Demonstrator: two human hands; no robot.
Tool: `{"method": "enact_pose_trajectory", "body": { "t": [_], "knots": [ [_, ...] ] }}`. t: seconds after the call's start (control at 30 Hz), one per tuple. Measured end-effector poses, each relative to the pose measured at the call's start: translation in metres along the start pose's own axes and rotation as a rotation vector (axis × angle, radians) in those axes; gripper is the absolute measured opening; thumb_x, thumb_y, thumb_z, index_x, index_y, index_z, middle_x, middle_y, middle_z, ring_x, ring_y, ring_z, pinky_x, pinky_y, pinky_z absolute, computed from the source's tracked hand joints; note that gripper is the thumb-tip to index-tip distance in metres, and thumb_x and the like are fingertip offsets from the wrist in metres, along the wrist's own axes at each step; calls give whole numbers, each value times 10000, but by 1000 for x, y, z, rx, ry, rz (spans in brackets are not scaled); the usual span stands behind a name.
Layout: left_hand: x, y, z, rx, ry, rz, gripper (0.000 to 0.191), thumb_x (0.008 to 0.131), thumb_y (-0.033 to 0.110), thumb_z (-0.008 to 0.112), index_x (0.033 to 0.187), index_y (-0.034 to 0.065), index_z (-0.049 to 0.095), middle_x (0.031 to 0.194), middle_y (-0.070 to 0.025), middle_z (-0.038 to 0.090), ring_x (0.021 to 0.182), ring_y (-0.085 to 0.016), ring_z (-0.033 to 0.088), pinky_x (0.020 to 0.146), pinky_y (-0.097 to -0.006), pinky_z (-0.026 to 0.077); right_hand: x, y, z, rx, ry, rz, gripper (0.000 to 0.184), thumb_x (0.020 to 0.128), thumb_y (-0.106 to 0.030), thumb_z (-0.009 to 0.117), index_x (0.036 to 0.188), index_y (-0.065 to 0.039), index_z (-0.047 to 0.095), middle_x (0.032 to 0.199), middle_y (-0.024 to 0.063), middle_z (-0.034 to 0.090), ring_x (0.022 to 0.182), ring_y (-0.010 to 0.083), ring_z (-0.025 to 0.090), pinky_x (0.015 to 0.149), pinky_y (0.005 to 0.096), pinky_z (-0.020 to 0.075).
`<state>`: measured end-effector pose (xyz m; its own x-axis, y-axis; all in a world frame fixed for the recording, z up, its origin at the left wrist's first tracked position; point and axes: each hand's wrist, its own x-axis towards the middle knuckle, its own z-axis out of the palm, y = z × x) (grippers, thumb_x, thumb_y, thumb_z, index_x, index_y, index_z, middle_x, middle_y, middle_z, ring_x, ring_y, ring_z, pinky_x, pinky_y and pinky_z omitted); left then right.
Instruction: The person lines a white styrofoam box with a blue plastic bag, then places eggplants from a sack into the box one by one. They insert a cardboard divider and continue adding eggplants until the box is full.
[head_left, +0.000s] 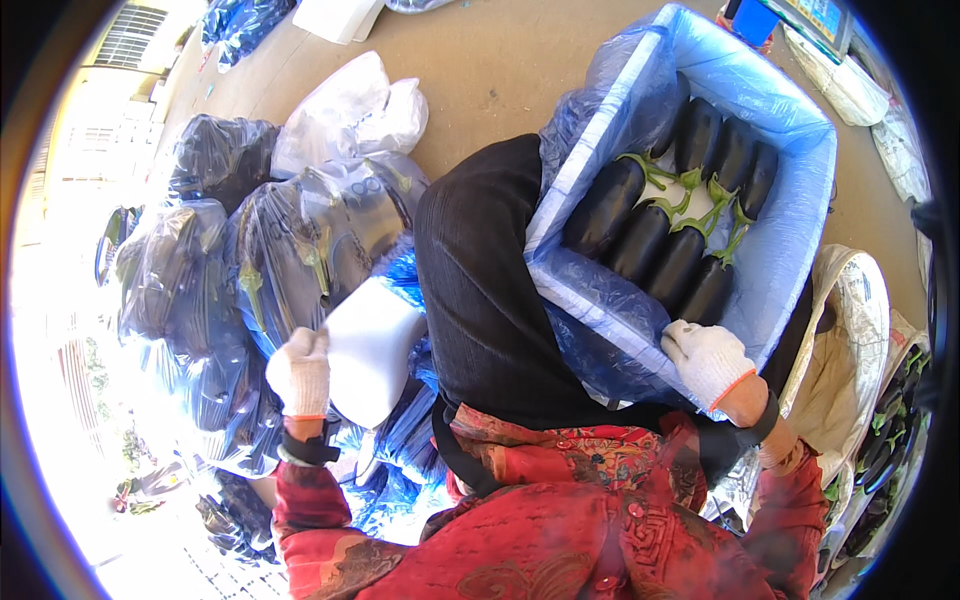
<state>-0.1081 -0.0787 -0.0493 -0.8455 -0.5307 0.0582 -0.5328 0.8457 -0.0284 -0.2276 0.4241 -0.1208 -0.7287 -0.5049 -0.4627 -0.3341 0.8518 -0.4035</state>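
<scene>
My left hand (300, 373), in a white knit glove with an orange cuff, grips the edge of a white foam sheet (375, 356). To my right stands a foam box (589, 172) lined with thin blue plastic film (796, 165). Inside lie two rows of dark purple eggplants (606, 208), their green stems (709, 196) meeting in the middle. A patch of white sheet shows between the stems. My right hand (709, 361), gloved alike, rests at the box's near end, by the closest eggplant (706, 291). Its fingers are curled; whether they hold anything is hidden.
Clear bags of eggplants (315, 232) are piled at my left, beside a white plastic bag (349, 112). Blue plastic film (412, 427) lies below the foam sheet. My black-clad leg (480, 285) is against the box. Right of it stands an open woven sack (836, 360), with loose eggplants (892, 442) beyond.
</scene>
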Motion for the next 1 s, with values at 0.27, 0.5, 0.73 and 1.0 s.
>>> {"method": "enact_pose_trajectory", "body": {
  "t": [0.27, 0.5, 0.73, 1.0],
  "knots": [
    [52, 133, -132, -209, 659, 264, 102, 967, 71, 647, 873, 35, 668, 658, -128, 610, 517, -185, 549, 540, -311, 469, -4, 6, 9, -74, 87, -91, 327, 1029, -327, 524, 1022, -19, 634, 961, 212, 726, 817, 389, 719, 724, 497, 581],
    [29, 240, -103, -73, 861, 1011, 67, 865, 78, 747, 869, 42, 691, 689, -54, 583, 560, -236, 562, 550, -382, 445, -19, -34, -35, 577, 422, -120, 642, 929, -417, 695, 1430, -54, 522, 1294, 236, 658, 1115, 390, 686, 938, 445, 558],
    [-42, 330, -48, -63, -28, 1490, 80, 825, 116, 644, 777, 83, 589, 649, -40, 610, 554, -181, 634, 488, -333, 452, -2, -36, -51, 419, 665, -84, 290, 878, -48, 618, 1164, -57, 663, 1137, 216, 682, 1050, 400, 670, 879, 424, 543],
    [27, 337, -100, -622, -355, 1292, 758, 764, 251, 860, 1418, 28, 550, 1253, -221, 653, 1103, -360, 682, 922, -385, 546, 5, -25, -68, 489, 673, -62, 365, 897, -271, 731, 1157, -20, 674, 1127, 188, 699, 992, 305, 705, 851, 379, 571]
  ]
}}
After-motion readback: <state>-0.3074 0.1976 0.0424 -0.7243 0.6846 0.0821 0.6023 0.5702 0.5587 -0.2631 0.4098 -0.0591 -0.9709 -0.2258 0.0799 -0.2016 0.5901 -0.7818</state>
